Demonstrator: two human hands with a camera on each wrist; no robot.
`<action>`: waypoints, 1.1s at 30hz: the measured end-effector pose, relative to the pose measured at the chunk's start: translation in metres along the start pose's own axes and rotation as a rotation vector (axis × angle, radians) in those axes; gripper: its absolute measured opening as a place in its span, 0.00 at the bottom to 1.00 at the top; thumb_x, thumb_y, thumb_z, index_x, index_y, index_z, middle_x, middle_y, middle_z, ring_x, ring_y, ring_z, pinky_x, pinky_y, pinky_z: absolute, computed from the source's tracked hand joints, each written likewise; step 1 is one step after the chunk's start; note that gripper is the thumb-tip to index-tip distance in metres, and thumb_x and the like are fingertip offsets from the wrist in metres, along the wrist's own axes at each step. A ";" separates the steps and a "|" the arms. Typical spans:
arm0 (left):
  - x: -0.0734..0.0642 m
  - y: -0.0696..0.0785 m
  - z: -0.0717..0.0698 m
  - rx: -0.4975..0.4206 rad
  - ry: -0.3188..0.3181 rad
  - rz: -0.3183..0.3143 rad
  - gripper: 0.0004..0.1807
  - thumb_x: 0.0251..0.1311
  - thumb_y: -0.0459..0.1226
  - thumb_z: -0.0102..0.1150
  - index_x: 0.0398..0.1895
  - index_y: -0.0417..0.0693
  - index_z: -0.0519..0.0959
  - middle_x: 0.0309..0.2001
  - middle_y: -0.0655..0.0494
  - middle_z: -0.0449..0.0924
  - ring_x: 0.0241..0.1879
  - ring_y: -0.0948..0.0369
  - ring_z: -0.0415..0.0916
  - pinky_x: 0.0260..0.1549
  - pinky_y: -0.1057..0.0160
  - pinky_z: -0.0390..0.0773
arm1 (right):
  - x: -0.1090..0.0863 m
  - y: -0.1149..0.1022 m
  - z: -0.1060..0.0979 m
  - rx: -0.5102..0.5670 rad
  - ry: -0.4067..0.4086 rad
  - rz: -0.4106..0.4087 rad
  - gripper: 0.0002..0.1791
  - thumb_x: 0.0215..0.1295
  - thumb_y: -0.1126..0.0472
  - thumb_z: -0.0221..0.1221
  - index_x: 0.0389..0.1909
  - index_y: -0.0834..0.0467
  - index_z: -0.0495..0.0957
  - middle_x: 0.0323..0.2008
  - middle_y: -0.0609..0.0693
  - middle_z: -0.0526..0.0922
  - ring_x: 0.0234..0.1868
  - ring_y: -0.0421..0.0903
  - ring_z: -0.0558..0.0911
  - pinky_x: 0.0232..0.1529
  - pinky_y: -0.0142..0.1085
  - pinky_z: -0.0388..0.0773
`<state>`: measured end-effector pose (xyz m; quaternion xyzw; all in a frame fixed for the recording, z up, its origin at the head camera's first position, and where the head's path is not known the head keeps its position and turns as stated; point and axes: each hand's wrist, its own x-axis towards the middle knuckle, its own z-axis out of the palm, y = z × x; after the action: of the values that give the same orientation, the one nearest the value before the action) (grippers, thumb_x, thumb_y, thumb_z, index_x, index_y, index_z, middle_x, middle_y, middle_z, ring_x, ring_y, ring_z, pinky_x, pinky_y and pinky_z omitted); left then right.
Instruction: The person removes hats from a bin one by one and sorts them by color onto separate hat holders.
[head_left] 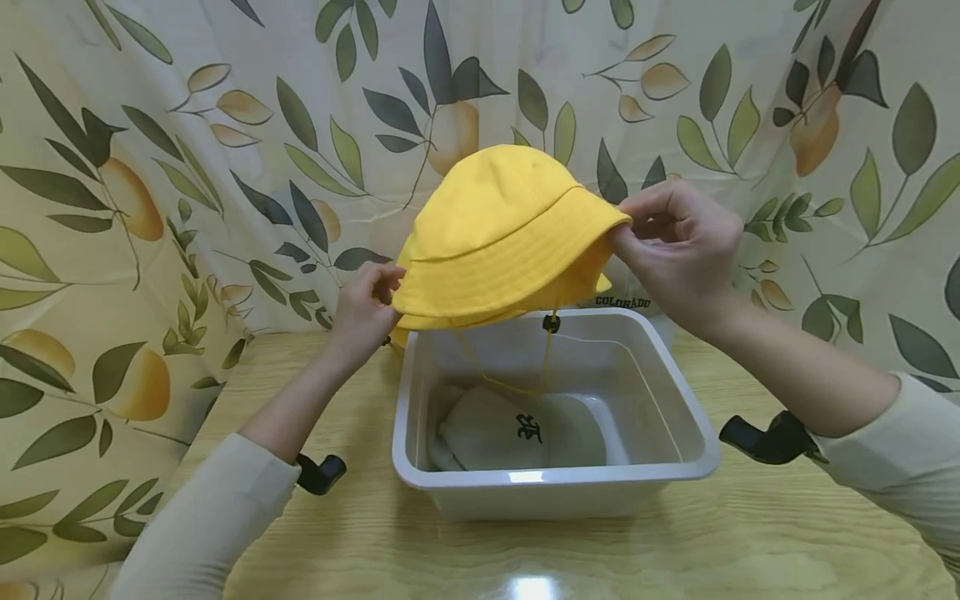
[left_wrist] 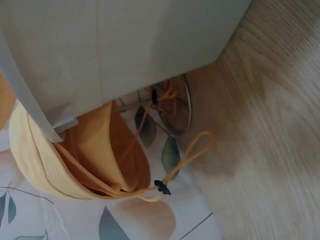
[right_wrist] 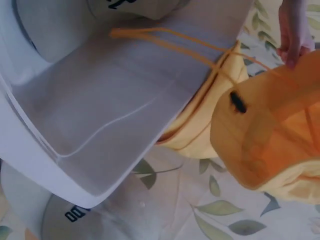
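Observation:
A yellow bucket hat [head_left: 502, 225] is held tilted above the far side of a white plastic bin [head_left: 555, 478]. My left hand [head_left: 365, 304] pinches its brim on the left, and my right hand [head_left: 678, 246] grips the brim's right edge. The hat's chin cord with a black toggle [head_left: 552, 323] dangles into the bin. Inside the bin lies a pale cap [head_left: 487, 429] with a dark embroidered mark. In the right wrist view, the held hat's orange-looking inside [right_wrist: 280, 130] faces the camera, with the left hand [right_wrist: 295, 32] at its brim.
More yellow hats [left_wrist: 45, 160] sit stacked behind the bin, by a round wire stand [left_wrist: 189, 107]. A cap lettered COLORADO [head_left: 622, 302] is partly hidden behind the bin. Wood-grain table [head_left: 337, 533] lies underneath; a leaf-printed curtain [head_left: 300, 83] hangs behind.

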<state>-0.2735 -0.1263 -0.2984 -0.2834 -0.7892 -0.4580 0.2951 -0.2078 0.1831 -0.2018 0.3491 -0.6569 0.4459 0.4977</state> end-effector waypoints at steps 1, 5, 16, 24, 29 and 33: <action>0.000 -0.001 0.000 0.014 0.001 -0.008 0.10 0.50 0.22 0.61 0.37 0.31 0.77 0.31 0.42 0.74 0.27 0.57 0.69 0.28 0.74 0.68 | 0.000 0.001 0.001 0.026 0.003 -0.021 0.06 0.47 0.77 0.62 0.24 0.76 0.75 0.26 0.43 0.82 0.26 0.29 0.81 0.33 0.22 0.78; 0.001 0.000 -0.001 0.017 0.026 -0.013 0.04 0.54 0.24 0.59 0.33 0.32 0.78 0.28 0.43 0.79 0.23 0.64 0.69 0.24 0.77 0.68 | 0.000 0.007 0.004 0.089 -0.011 -0.095 0.11 0.51 0.70 0.64 0.23 0.76 0.74 0.23 0.60 0.82 0.29 0.31 0.82 0.34 0.23 0.78; 0.018 0.013 -0.022 -0.011 0.383 0.242 0.01 0.52 0.21 0.57 0.27 0.29 0.78 0.25 0.38 0.81 0.27 0.74 0.73 0.29 0.78 0.72 | 0.017 0.021 0.008 -0.072 0.020 -0.188 0.07 0.45 0.77 0.66 0.24 0.72 0.77 0.23 0.64 0.82 0.31 0.39 0.83 0.40 0.23 0.77; 0.045 0.037 -0.054 -0.099 0.573 0.270 0.03 0.53 0.23 0.59 0.29 0.28 0.80 0.28 0.44 0.83 0.26 0.74 0.76 0.30 0.75 0.76 | 0.037 0.016 0.024 -0.202 0.037 -0.193 0.02 0.50 0.77 0.61 0.25 0.70 0.78 0.25 0.63 0.83 0.25 0.55 0.81 0.40 0.19 0.74; 0.063 0.046 -0.065 -0.122 0.634 0.267 0.02 0.52 0.24 0.61 0.29 0.30 0.81 0.29 0.53 0.85 0.28 0.70 0.80 0.32 0.72 0.79 | 0.053 0.015 0.031 -0.246 0.046 -0.144 0.03 0.53 0.73 0.63 0.27 0.70 0.79 0.26 0.59 0.84 0.25 0.50 0.84 0.37 0.18 0.75; 0.074 0.049 -0.072 -0.082 0.658 0.271 0.03 0.53 0.26 0.63 0.30 0.32 0.82 0.31 0.48 0.85 0.30 0.69 0.81 0.34 0.71 0.80 | 0.064 0.019 0.039 -0.236 0.050 -0.103 0.05 0.55 0.71 0.62 0.28 0.71 0.78 0.28 0.57 0.85 0.29 0.30 0.82 0.36 0.20 0.77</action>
<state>-0.2724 -0.1568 -0.1882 -0.2346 -0.5882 -0.5128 0.5797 -0.2552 0.1531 -0.1484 0.3100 -0.6735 0.3478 0.5738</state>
